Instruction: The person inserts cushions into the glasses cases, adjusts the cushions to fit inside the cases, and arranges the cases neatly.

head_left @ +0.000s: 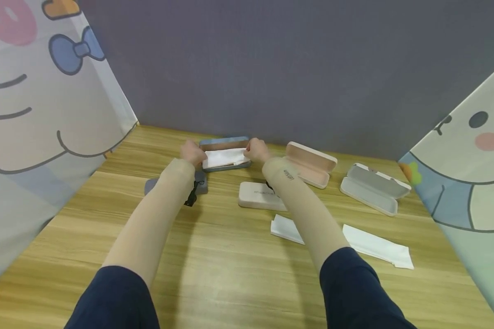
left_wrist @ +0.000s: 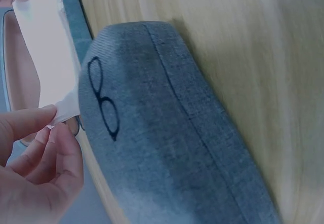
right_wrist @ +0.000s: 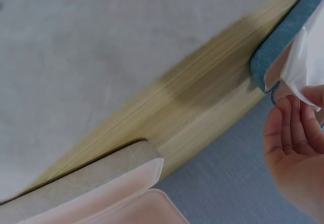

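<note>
A folded white cloth (head_left: 224, 157) stretches between both hands over an open blue glasses case (head_left: 226, 168) with a tan-pink lining, at the back of the table. My left hand (left_wrist: 40, 163) pinches one end of the cloth between thumb and fingers. At the other end my right hand (right_wrist: 298, 138) pinches its corner, close over the case's edge. In the left wrist view, a closed grey-blue fabric glasses case (left_wrist: 167, 127) with a glasses drawing on it lies beside the blue case. My left forearm partly covers this grey case in the head view.
A closed cream glasses case (head_left: 257, 195) lies partly under my right forearm. Open pink (head_left: 310, 164) and grey-white (head_left: 374, 188) cases stand to the right. Nearer are two folded white cloths, one at the right (head_left: 378, 246), one partly behind my forearm (head_left: 286, 228). A grey wall (head_left: 271, 68) rises behind.
</note>
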`<state>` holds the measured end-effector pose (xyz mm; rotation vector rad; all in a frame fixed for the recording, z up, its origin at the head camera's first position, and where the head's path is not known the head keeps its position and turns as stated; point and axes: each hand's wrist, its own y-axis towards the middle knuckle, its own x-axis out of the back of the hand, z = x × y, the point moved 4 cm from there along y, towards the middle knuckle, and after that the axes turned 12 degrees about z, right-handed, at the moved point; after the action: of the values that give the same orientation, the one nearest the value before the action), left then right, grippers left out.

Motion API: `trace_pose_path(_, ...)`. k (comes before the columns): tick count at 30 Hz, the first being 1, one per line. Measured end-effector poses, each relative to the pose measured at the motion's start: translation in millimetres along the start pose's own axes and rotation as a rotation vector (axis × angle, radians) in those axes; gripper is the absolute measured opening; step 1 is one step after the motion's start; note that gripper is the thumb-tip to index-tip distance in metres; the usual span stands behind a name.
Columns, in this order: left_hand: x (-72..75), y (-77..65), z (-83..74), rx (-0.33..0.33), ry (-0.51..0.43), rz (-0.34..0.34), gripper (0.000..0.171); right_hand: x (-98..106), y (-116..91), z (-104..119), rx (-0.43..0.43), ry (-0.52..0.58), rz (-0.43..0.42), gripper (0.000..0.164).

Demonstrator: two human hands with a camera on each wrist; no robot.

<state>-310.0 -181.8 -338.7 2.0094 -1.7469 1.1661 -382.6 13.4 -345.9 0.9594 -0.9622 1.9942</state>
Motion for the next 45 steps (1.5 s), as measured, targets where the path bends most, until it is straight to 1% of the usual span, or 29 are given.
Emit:
trace_pose_path(3, -1.6, -1.8, 0.4, 0.005, 0.002, 0.015, 0.007, -2, 2, 1, 0.004, -0.025, -0.004, 0.048)
trace_pose_path(7, -3.2, -1.6, 0.2, 0.009, 0.006, 0.034, 0.028, -3, 4, 3, 0.0, -0.067, -0.022, 0.048)
trace_pose_path(9, -4.1, -0.1, 0.5, 0.01, 0.01, 0.036, 0.031, -3, 5, 3, -0.004, -0.075, -0.024, 0.047)
trace_pose_path(15, -6.5, 4.0, 2.3, 0.006, 0.055, 0.052, 0.033, -7, 8, 2, 0.004, -0.102, -0.014, 0.047)
trace_pose_path(18, -6.3, 4.2, 3.6, 0.006, 0.057, 0.052, 0.031, -9, 8, 1, 0.005, -0.11, -0.021, 0.047)
trace_pose_path(22, -5.1, 5.7, 5.2, 0.008, 0.055, 0.045, 0.026, -9, 9, -1, 0.008, -0.086, -0.02, 0.047)
trace_pose_path(24, -3.9, 5.7, 6.0, 0.01, 0.062, 0.049, 0.027, -9, 9, -2, 0.009, -0.074, -0.018, 0.047)
trace_pose_path(28, -0.9, 4.4, 8.5, 0.02, 0.041, 0.066, 0.027, -8, 7, -5, 0.0, -0.056, -0.011, 0.048)
trace_pose_path(32, 2.5, 4.1, 10.5, 0.015, 0.018, 0.087, 0.019, -4, 4, -10, -0.015, -0.045, -0.023, 0.049)
trace_pose_path(34, 4.4, 4.7, 10.7, 0.01, 0.005, 0.093, 0.024, -1, 2, -12, -0.023, -0.035, -0.039, 0.046)
trace_pose_path(36, 6.3, 5.4, 10.9, 0.008, -0.007, 0.093, 0.031, 2, 0, -15, -0.027, -0.014, -0.056, 0.042)
trace_pose_path(39, 8.1, 6.5, 10.8, 0.009, -0.011, 0.103, 0.033, 6, -2, -18, -0.023, 0.031, -0.066, 0.039)
trace_pose_path(41, 7.8, 7.7, 10.4, 0.013, -0.011, 0.129, 0.034, 7, -5, -19, -0.026, 0.12, -0.049, 0.041)
trace_pose_path(42, 7.1, 8.3, 10.2, 0.014, -0.018, 0.15, 0.035, 7, -6, -20, -0.028, 0.182, -0.033, 0.04)
trace_pose_path(43, 6.3, 8.8, 9.9, 0.018, -0.023, 0.172, 0.037, 6, -7, -20, -0.032, 0.247, -0.014, 0.041)
trace_pose_path(45, 3.9, 10.0, 9.2, 0.019, -0.058, 0.221, 0.043, 4, -8, -21, -0.048, 0.409, 0.025, 0.035)
